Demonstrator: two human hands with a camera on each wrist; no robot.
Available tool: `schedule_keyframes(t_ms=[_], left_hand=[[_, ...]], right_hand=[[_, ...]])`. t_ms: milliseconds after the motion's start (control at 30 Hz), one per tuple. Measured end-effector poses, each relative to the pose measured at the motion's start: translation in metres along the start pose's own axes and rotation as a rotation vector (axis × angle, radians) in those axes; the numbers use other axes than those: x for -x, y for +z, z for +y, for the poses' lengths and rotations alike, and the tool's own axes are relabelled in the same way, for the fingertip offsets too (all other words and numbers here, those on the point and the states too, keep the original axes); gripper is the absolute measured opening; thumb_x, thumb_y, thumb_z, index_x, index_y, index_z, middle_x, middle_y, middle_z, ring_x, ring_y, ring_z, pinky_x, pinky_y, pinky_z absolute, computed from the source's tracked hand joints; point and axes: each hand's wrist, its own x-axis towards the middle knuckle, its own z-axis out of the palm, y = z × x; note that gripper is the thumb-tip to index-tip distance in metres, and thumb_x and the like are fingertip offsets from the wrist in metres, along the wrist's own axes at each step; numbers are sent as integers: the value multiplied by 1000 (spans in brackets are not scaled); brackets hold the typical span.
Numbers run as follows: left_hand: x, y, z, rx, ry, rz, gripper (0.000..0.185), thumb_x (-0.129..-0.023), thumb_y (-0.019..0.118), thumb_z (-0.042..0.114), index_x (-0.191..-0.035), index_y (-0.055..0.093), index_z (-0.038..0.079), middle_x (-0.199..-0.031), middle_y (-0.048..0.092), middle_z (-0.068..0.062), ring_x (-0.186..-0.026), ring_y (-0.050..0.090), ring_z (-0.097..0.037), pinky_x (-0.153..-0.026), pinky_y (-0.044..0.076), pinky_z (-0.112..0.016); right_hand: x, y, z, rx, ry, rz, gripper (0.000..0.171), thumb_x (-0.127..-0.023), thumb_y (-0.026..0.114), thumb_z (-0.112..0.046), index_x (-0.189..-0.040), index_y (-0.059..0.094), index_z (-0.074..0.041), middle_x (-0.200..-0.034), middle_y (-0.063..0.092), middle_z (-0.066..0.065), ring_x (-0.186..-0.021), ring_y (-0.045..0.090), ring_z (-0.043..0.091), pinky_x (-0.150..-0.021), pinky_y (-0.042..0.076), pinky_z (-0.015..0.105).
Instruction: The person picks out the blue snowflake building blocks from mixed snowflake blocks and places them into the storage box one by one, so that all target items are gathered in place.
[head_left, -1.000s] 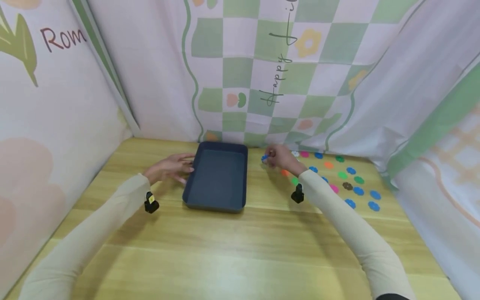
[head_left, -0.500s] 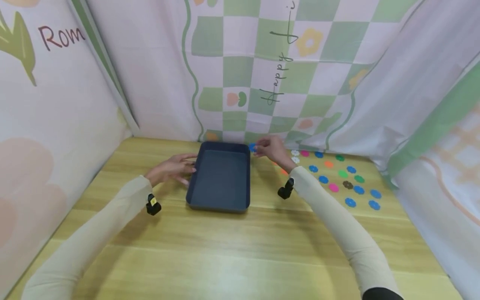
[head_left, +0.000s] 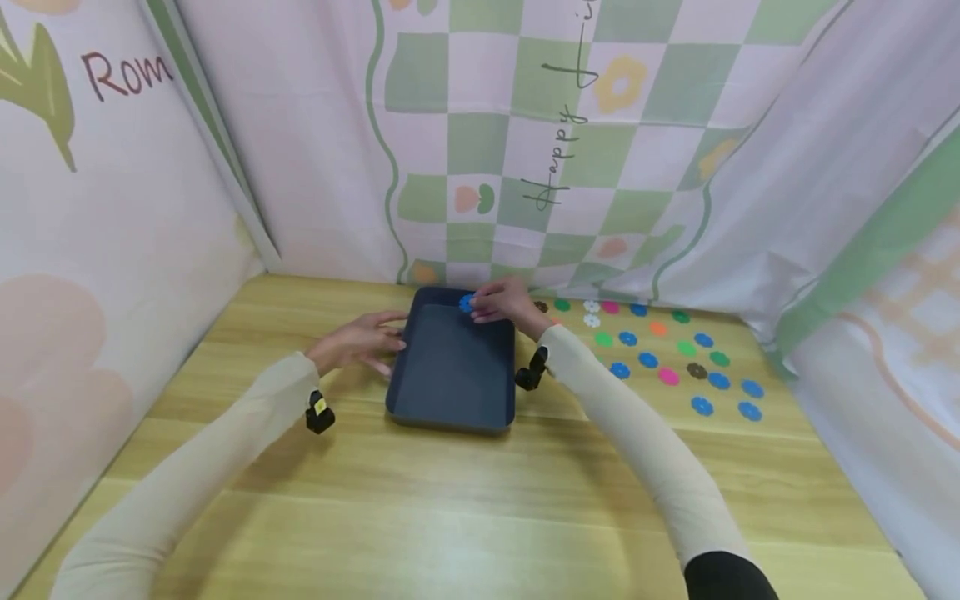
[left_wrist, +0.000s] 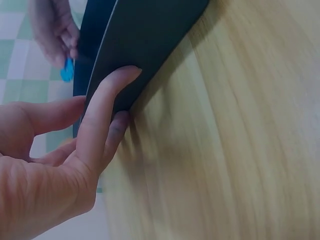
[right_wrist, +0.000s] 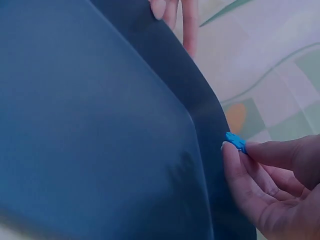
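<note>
You are working at a pale wooden worktop (head_left: 480, 500) that is closed in on three sides by hanging cloth (head_left: 570, 142), pink and white with green checks and flower prints. One dark blue tray (head_left: 453, 367) is sitting on the worktop in front of you, its floor bare. To its right, flat flower-shaped chips (head_left: 660, 358) are lying spread out on the wood: about eight blue, four green, two white, two pink, one orange and two brown, though the far ones are too small to count surely.

Your left hand (head_left: 360, 340) is resting against the tray's left wall, its fingers (left_wrist: 107, 107) lying straight along the rim and touching it, gripping nothing. Your right hand (head_left: 506, 302) is hovering over the tray's far right corner, and its fingers (right_wrist: 235, 162) are pinching one blue flower chip (head_left: 467, 303) between thumb and fingertip. The chip is hanging just above the tray's far rim, apart from the tray floor.
</note>
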Motion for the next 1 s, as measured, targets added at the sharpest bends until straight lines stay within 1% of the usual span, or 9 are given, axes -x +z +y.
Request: schedule_keyframes(t_ms=[100, 200, 333, 533, 667, 767, 833, 900, 1000], left_hand=[[0, 3, 2, -12, -16, 16, 76, -106, 53, 0, -169, 13, 11, -171, 16, -28, -145, 46, -46, -71, 67, -34], [0, 5, 4, -12, -31, 39, 75, -106, 53, -1, -169, 16, 12, -171, 18, -28, -144, 48, -45, -68, 67, -32], [-3, 8, 4, 2, -41, 60, 74, -104, 54, -2, -168, 19, 11, -170, 22, -27, -144, 47, -45, -67, 67, -32], [-4, 11, 2, 15, -44, 63, 73, -105, 54, -2, -168, 20, 9, -169, 25, -27, -145, 46, -45, -67, 67, -32], [-2, 12, 3, 23, -31, 53, 73, -104, 53, -4, -168, 19, 8, -167, 28, -29, -144, 47, -46, -69, 67, -32], [-2, 12, 2, 26, -23, 52, 72, -105, 53, -4, -168, 19, 8, -167, 29, -29, -143, 48, -46, -69, 67, -32], [-1, 12, 3, 20, -19, 51, 72, -105, 53, -4, -168, 19, 7, -167, 28, -30, -144, 47, -46, -68, 67, -32], [0, 12, 3, 21, -21, 54, 73, -105, 53, -3, -168, 19, 8, -167, 29, -29, -144, 46, -46, -67, 67, -32], [1, 12, 5, 21, -22, 56, 73, -105, 52, -3, -168, 18, 8, -167, 28, -29, -146, 45, -45, -66, 67, -31]], right_hand=[[-4, 11, 1, -7, 4, -17, 19, -99, 64, 6, -114, 67, 19, -103, 75, 31, -68, 74, 17, -85, 67, 47], [-10, 19, 2, -12, 26, -12, 16, -99, 64, 7, -109, 68, 18, -89, 76, 22, -65, 73, 16, -79, 68, 41], [-20, 29, 5, -17, 48, 10, 13, -95, 66, 11, -105, 69, 19, -78, 75, 17, -61, 72, 15, -71, 68, 35], [-26, 44, 9, -7, 41, 20, 12, -91, 67, 18, -101, 71, 23, -79, 75, 20, -57, 71, 13, -66, 67, 30], [-28, 54, 10, -17, 43, 60, 12, -91, 66, 17, -100, 70, 23, -75, 73, 20, -53, 69, 13, -62, 66, 27], [-31, 60, 12, -28, 41, 88, 11, -89, 65, 18, -98, 70, 22, -78, 75, 24, -51, 68, 14, -60, 66, 28], [-33, 64, 13, -22, 39, 104, 7, -88, 66, 18, -92, 71, 20, -81, 75, 27, -50, 68, 14, -60, 66, 29], [-34, 68, 12, -6, 35, 112, 5, -88, 68, 17, -87, 72, 18, -84, 76, 29, -50, 68, 15, -61, 67, 31], [-33, 71, 10, 38, 25, 110, 6, -90, 72, 13, -88, 73, 18, -86, 76, 30, -52, 69, 15, -63, 67, 32]])
